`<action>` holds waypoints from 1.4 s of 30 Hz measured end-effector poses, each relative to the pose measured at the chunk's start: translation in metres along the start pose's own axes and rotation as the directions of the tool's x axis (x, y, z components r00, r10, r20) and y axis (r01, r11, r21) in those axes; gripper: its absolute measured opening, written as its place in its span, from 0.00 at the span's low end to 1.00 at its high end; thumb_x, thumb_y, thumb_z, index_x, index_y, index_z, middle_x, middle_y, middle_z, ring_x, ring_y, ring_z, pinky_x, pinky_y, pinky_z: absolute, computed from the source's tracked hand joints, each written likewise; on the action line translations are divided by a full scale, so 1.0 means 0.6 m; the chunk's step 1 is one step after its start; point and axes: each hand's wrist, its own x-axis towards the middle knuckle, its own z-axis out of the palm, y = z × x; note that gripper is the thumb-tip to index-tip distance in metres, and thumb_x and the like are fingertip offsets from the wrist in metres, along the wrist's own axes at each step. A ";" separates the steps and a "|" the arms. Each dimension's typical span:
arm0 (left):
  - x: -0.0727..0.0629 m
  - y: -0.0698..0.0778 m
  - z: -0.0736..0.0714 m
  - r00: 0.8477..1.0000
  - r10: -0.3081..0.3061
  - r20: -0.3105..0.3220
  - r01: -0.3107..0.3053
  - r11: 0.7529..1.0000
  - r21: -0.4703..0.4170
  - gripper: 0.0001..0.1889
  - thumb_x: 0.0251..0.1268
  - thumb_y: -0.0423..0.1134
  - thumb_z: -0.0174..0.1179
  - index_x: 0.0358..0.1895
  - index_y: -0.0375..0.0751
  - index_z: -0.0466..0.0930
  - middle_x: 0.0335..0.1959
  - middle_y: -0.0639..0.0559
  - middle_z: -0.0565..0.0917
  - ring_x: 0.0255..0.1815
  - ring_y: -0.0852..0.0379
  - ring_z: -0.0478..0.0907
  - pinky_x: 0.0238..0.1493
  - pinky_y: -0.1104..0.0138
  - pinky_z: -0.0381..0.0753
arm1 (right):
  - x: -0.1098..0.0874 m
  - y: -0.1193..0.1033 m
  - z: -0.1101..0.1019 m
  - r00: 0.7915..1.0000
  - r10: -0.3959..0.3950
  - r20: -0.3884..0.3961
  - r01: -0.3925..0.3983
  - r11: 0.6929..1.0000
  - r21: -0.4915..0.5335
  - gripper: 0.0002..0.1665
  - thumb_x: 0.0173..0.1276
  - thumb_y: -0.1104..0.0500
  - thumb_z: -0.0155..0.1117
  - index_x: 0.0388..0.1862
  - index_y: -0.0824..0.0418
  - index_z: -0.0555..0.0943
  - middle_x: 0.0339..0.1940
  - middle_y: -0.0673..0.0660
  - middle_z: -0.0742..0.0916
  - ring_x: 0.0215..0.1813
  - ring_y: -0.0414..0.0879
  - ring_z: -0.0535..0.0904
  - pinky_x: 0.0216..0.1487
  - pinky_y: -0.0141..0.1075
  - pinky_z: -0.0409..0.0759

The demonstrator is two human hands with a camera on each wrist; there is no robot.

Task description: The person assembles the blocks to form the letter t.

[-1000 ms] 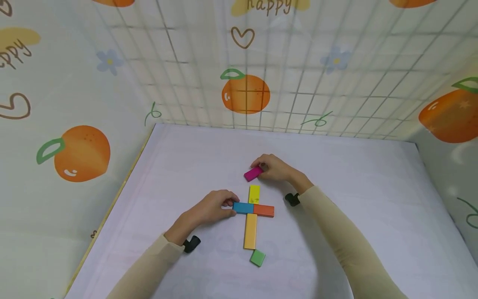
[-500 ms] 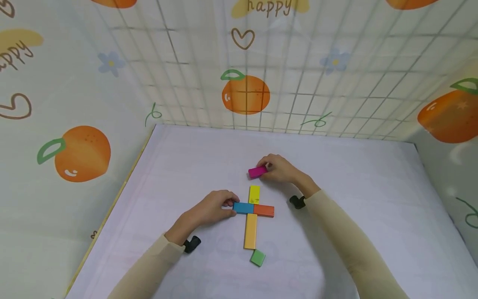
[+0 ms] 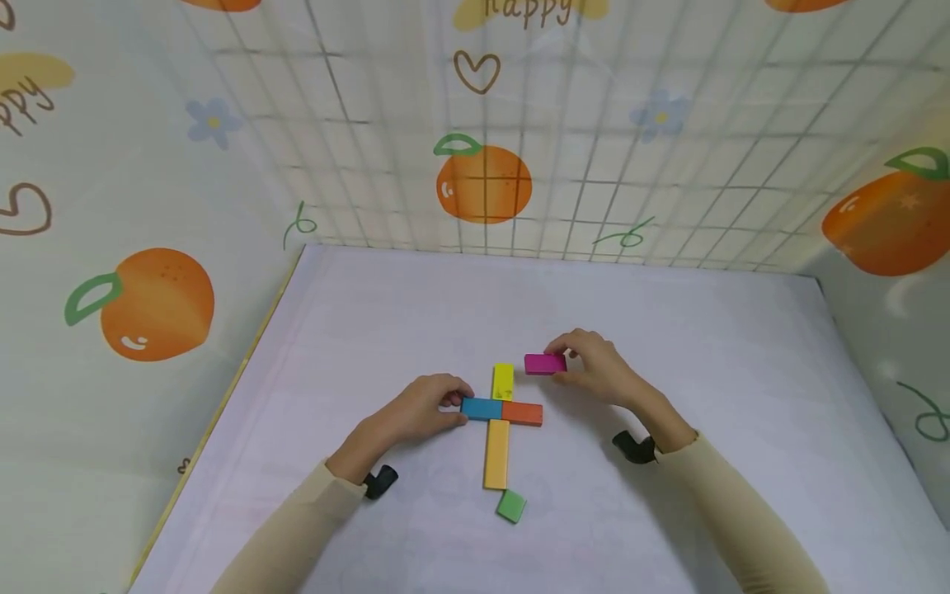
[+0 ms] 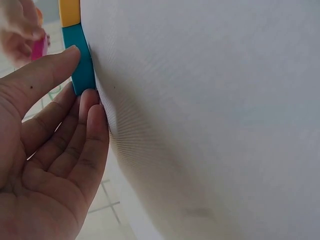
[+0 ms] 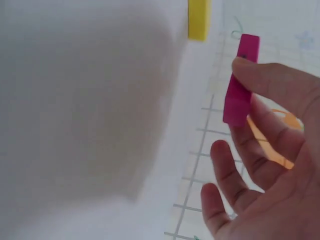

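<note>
My left hand (image 3: 425,409) pinches the left end of a blue block (image 3: 482,409), thumb on one side and fingertips on the other, as the left wrist view shows. The blue block lies end to end with an orange-red block (image 3: 523,413). Above their join stands a yellow block (image 3: 503,381), and a longer amber block (image 3: 496,454) runs down from below it. My right hand (image 3: 597,365) holds a magenta block (image 5: 242,80) between thumb and fingers, raised over the table to the right of the yellow block; its ring and little fingers are spread free.
A green square block (image 3: 511,506) lies turned at an angle by the amber block's near end. The white table (image 3: 371,305) ends at a printed cloth (image 3: 401,132) behind and at the sides. A small black device (image 3: 634,448) sits at each wrist.
My right hand has carried the magenta block right and toward me, turning it from slanted to nearly level. The left hand and the blocks on the table stay as they were.
</note>
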 end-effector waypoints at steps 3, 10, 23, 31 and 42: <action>0.001 0.000 0.000 1.000 0.000 -0.004 0.000 1.000 0.000 0.18 0.63 0.39 0.70 0.55 0.44 0.82 0.41 0.59 0.80 0.43 0.59 0.74 0.47 0.67 0.77 | -0.035 -0.005 0.005 1.000 -0.002 -0.013 0.002 1.000 0.006 0.21 0.61 0.61 0.75 0.53 0.54 0.82 0.48 0.50 0.83 0.52 0.54 0.74 0.52 0.54 0.64; 0.001 0.001 0.001 1.000 0.001 -0.007 -0.001 1.000 0.003 0.17 0.63 0.38 0.71 0.55 0.44 0.82 0.41 0.59 0.80 0.43 0.58 0.75 0.48 0.66 0.77 | -0.101 -0.020 0.022 0.999 -0.011 -0.048 0.013 0.999 0.042 0.22 0.59 0.63 0.76 0.52 0.52 0.82 0.46 0.45 0.83 0.50 0.52 0.76 0.51 0.50 0.64; 0.002 0.001 0.003 1.000 0.005 -0.015 -0.005 1.000 0.001 0.17 0.63 0.38 0.71 0.54 0.44 0.82 0.41 0.59 0.80 0.42 0.59 0.75 0.47 0.66 0.77 | -0.178 -0.050 0.070 0.999 -0.032 0.009 0.031 0.999 0.041 0.24 0.53 0.60 0.81 0.47 0.46 0.81 0.42 0.37 0.81 0.48 0.44 0.75 0.49 0.46 0.66; 0.002 0.000 0.003 1.000 0.006 -0.014 -0.006 1.000 0.001 0.17 0.63 0.38 0.70 0.54 0.44 0.82 0.41 0.59 0.80 0.42 0.59 0.74 0.47 0.65 0.77 | -0.208 -0.052 0.097 0.993 -0.034 0.115 0.028 0.998 0.053 0.24 0.55 0.54 0.80 0.48 0.40 0.79 0.43 0.33 0.79 0.48 0.37 0.72 0.48 0.45 0.67; 0.002 0.000 0.002 1.000 0.000 -0.008 0.000 1.000 0.015 0.18 0.63 0.39 0.70 0.55 0.44 0.82 0.42 0.60 0.79 0.43 0.59 0.74 0.49 0.66 0.77 | -0.226 -0.052 0.110 0.986 -0.079 0.147 0.070 0.995 0.066 0.23 0.55 0.50 0.80 0.46 0.38 0.78 0.44 0.33 0.79 0.47 0.37 0.71 0.48 0.45 0.64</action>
